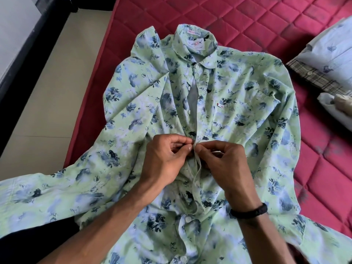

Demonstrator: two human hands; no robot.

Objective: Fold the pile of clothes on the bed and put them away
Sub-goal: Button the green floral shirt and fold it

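Note:
A light green shirt (247, 103) with a blue leaf print lies face up on the red quilted mattress (266, 14), collar at the far end. Its placket is partly unbuttoned above my hands. My left hand (163, 159) pinches the left placket edge at mid-chest. My right hand (222, 161), with a black band on its wrist, pinches the right placket edge against it. Both hands meet at one button spot. The left sleeve trails off the mattress toward me at the lower left.
A stack of clothes (327, 60) sits at the right edge of the mattress: a pale blue printed shirt on top of a plaid one. A white garment (335, 107) lies just in front of it. Beige floor (53, 88) runs along the left of the mattress.

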